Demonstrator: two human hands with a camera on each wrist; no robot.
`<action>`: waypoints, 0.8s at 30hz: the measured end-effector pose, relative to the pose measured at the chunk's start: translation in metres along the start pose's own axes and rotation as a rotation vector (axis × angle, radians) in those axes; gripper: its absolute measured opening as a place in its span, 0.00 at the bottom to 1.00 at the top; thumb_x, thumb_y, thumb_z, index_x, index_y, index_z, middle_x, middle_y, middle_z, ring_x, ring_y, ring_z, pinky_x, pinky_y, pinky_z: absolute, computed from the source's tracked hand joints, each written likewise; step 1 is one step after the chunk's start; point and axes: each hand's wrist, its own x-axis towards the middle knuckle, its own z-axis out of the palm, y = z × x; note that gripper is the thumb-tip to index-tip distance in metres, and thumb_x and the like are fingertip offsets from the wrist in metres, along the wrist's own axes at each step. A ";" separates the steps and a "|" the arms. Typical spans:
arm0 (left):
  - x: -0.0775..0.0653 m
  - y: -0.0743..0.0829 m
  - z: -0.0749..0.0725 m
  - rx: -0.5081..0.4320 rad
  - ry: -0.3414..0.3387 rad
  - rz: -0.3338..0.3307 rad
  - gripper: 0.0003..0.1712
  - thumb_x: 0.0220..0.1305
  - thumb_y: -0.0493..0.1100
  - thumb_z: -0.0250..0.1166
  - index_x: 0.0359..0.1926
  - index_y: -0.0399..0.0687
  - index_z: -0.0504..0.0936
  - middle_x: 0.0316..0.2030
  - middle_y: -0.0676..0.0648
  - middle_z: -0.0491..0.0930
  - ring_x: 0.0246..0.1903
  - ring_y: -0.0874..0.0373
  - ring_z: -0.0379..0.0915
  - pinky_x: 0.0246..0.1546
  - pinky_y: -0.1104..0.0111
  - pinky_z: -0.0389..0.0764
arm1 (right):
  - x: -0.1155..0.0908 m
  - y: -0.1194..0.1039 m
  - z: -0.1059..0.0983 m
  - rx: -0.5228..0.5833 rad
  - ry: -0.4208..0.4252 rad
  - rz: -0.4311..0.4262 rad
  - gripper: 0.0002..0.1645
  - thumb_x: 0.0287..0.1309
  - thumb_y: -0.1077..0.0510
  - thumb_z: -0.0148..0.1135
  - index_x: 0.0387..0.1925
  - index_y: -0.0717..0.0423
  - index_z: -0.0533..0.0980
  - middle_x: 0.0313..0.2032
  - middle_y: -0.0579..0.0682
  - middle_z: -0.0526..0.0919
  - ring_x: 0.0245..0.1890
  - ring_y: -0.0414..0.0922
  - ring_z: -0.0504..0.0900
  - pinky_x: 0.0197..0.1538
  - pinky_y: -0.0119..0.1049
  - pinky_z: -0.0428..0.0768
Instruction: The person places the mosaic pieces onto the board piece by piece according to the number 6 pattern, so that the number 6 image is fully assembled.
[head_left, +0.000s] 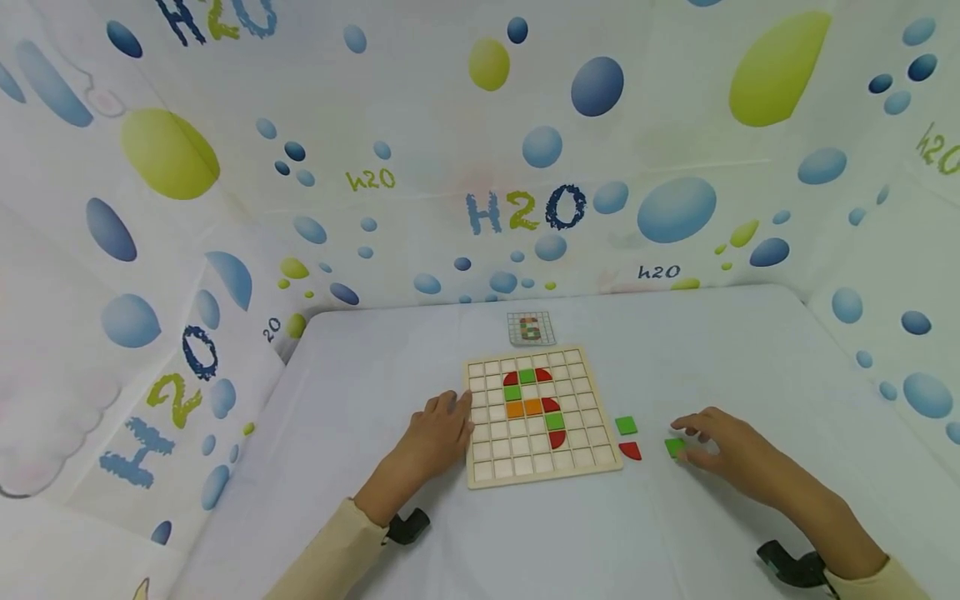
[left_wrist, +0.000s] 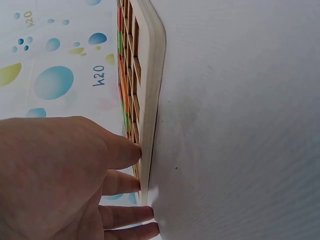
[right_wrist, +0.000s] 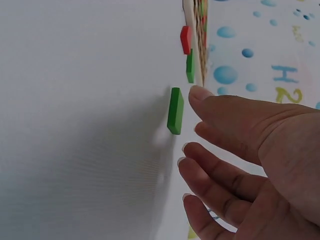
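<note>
A wooden grid board (head_left: 543,478) lies on the white table. Red, green and orange pieces fill some of its cells in a curved pattern. My left hand (head_left: 437,435) rests against the board's left edge; in the left wrist view its fingertips touch the pale side rim (left_wrist: 152,75). To the right of the board, my right hand (head_left: 731,452) hovers by a green square tile (head_left: 673,448), thumb and fingers apart. The right wrist view shows that green tile (right_wrist: 175,112) on the table in front of the fingertips, with nothing between them.
Between the board and my right hand lie another green square tile (head_left: 626,426) and a red quarter-circle piece (head_left: 631,451). Behind the board is a small gridded pattern card (head_left: 531,328). A printed curtain (head_left: 435,108) hangs behind the table.
</note>
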 end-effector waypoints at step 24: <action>0.000 0.001 -0.001 0.010 -0.015 -0.009 0.32 0.84 0.49 0.51 0.81 0.39 0.62 0.74 0.31 0.64 0.73 0.33 0.63 0.64 0.39 0.73 | -0.002 0.005 0.014 -0.044 0.111 -0.088 0.19 0.55 0.63 0.79 0.49 0.51 0.85 0.43 0.41 0.81 0.42 0.42 0.82 0.45 0.36 0.85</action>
